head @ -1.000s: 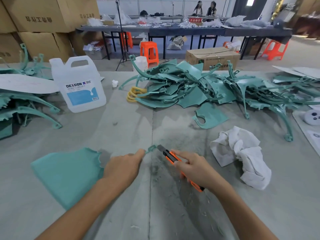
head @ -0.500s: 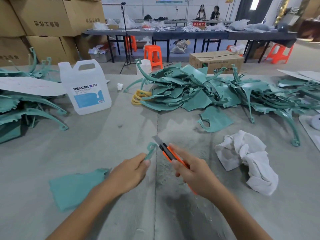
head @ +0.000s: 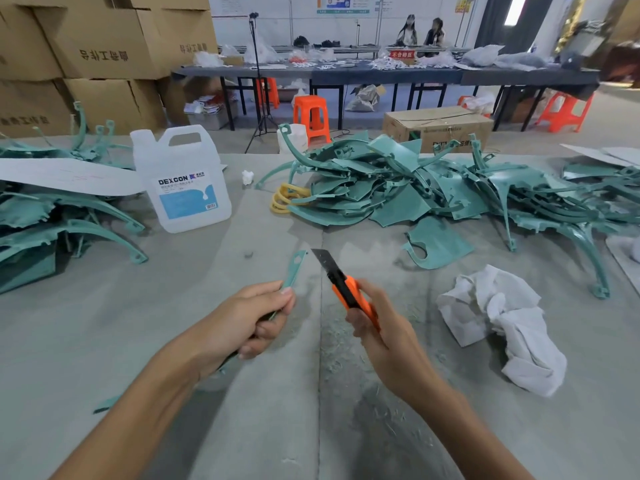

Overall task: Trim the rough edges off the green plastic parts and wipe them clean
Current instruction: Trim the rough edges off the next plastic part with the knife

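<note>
My left hand (head: 242, 323) grips a green plastic part (head: 294, 268) by its narrow arm; the tip with a hole sticks up past my fingers, and most of the part is hidden under my hand and forearm. My right hand (head: 384, 334) holds an orange utility knife (head: 346, 289) with its dark blade out, pointing up and left, a short gap from the part's tip. A crumpled white cloth (head: 509, 323) lies on the table to the right of my right hand.
A big heap of green parts (head: 433, 188) covers the far middle and right of the grey table (head: 173, 306). More green parts (head: 52, 220) lie at the left under a white sheet. A white DEXCON jug (head: 180, 181) stands at the far left. Plastic shavings litter the table between my arms.
My left hand has lifted and turned the green part, so its flat panel has swung out of sight under my arm. The knife has risen with it, blade now apart from the tip.
</note>
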Tool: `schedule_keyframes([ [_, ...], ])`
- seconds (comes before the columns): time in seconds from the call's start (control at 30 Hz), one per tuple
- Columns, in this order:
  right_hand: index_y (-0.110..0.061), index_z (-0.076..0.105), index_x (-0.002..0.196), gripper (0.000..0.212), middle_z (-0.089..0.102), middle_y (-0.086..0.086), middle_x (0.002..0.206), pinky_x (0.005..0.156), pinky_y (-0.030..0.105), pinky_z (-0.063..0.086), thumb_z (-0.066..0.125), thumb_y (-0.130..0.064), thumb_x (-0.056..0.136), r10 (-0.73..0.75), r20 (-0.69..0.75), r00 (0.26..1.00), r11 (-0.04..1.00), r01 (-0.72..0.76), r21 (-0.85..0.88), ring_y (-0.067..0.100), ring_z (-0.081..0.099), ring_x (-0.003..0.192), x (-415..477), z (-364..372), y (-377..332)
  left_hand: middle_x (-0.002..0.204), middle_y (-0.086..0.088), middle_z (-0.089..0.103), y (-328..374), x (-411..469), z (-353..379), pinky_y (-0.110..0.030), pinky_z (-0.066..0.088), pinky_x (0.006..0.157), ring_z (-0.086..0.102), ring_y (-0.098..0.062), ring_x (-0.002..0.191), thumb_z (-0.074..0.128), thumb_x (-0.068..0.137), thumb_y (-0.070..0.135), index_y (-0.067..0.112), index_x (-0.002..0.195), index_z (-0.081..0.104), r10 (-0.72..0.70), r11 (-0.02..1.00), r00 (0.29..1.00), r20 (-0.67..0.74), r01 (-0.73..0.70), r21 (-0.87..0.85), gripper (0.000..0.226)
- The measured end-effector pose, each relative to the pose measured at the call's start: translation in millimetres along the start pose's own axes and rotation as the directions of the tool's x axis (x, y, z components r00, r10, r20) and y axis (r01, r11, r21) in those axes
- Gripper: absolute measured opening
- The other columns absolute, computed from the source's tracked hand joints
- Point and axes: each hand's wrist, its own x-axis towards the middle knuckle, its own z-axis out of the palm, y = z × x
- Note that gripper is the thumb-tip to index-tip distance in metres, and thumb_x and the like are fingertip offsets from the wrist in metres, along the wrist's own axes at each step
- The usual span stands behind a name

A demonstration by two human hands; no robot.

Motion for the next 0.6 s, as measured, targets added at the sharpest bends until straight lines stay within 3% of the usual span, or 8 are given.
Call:
schedule_keyframes([
  [0.13, -0.058, 0.036, 0.138, 0.037, 0.055, -0.008, 0.075, 0.049, 0.019, 0.040, 0.039, -0.061, 0.102, -0.063, 0.037, 0.997, 0.998, 0.063, 0.002, 0.011, 0.049, 0.054, -0.6, 8.1, -1.9, 0.058, 0.001, 0.028, 10.0, -7.7, -0.9, -0.015, 0.020, 0.036, 0.020, -0.010, 0.037, 0.054, 0.097, 0.037, 0.023, 0.074, 0.053, 0.029, 0.996, 0.998, 0.063, -0.023, -0.083, 0.027],
  [0.17, -0.060, 0.036, 0.136, 0.034, 0.057, -0.007, 0.077, 0.050, 0.024, 0.046, 0.040, -0.058, 0.102, -0.045, 0.009, 0.999, 0.999, 0.045, 0.026, 0.013, 0.053, 0.056, 1.1, 8.9, -2.6, 0.057, 0.001, 0.028, 11.2, -9.6, -0.5, -0.015, 0.021, 0.036, 0.020, -0.010, 0.037, 0.053, 0.095, 0.038, 0.023, 0.074, 0.053, 0.038, 0.995, 0.996, 0.083, -0.030, -0.091, 0.026],
  [0.23, -0.065, 0.034, 0.129, 0.031, 0.063, -0.001, 0.083, 0.063, 0.045, 0.056, 0.043, -0.049, 0.104, 0.035, -0.081, 0.996, 0.997, -0.029, 0.070, 0.019, 0.061, 0.064, 6.4, 6.5, -2.5, 0.057, 0.001, 0.028, 12.9, -13.3, 0.0, -0.015, 0.022, 0.036, 0.019, -0.011, 0.038, 0.051, 0.093, 0.039, 0.022, 0.075, 0.052, 0.048, 0.994, 0.993, 0.105, -0.037, -0.105, 0.025],
  [0.3, -0.062, 0.035, 0.128, 0.029, 0.063, 0.004, 0.086, 0.068, 0.058, 0.055, 0.043, -0.050, 0.103, 0.064, -0.125, 0.990, 0.995, -0.055, 0.078, 0.028, 0.063, 0.071, 7.0, 3.3, -4.2, 0.057, 0.001, 0.027, 13.9, -16.0, -0.1, -0.015, 0.021, 0.036, 0.019, -0.011, 0.038, 0.051, 0.092, 0.039, 0.022, 0.075, 0.052, 0.054, 0.992, 0.993, 0.102, -0.042, -0.118, 0.025],
  [0.37, -0.057, 0.036, 0.133, 0.031, 0.062, 0.005, 0.088, 0.065, 0.059, 0.055, 0.041, -0.057, 0.102, 0.021, -0.088, 0.996, 0.994, -0.011, 0.106, 0.030, 0.062, 0.070, 2.2, 6.1, -11.0, 0.057, 0.001, 0.027, 14.7, -16.8, -1.0, -0.016, 0.021, 0.036, 0.018, -0.011, 0.038, 0.051, 0.092, 0.039, 0.022, 0.075, 0.052, 0.061, 0.990, 0.994, 0.092, -0.049, -0.130, 0.025],
  [0.47, -0.054, 0.034, 0.136, 0.033, 0.057, -0.001, 0.082, 0.054, 0.041, 0.050, 0.040, -0.057, 0.104, -0.098, 0.019, 0.995, 0.992, 0.096, 0.087, 0.015, 0.053, 0.059, -7.5, 20.0, -21.4, 0.057, 0.000, 0.027, 15.1, -16.5, 0.4, -0.015, 0.022, 0.036, 0.018, -0.011, 0.038, 0.051, 0.093, 0.039, 0.022, 0.075, 0.052, 0.063, 0.989, 0.993, 0.100, -0.049, -0.136, 0.025],
  [0.6, -0.065, 0.037, 0.122, 0.030, 0.064, 0.000, 0.092, 0.075, 0.051, 0.057, 0.046, -0.042, 0.105, 0.016, -0.099, 0.995, 0.994, -0.004, 0.113, 0.020, 0.065, 0.075, 5.8, 18.2, -20.6, 0.057, 0.001, 0.027, 14.4, -18.0, 2.8, -0.014, 0.023, 0.036, 0.019, -0.010, 0.038, 0.051, 0.093, 0.039, 0.022, 0.074, 0.050, 0.053, 0.991, 0.989, 0.136, -0.034, -0.133, 0.026],
])
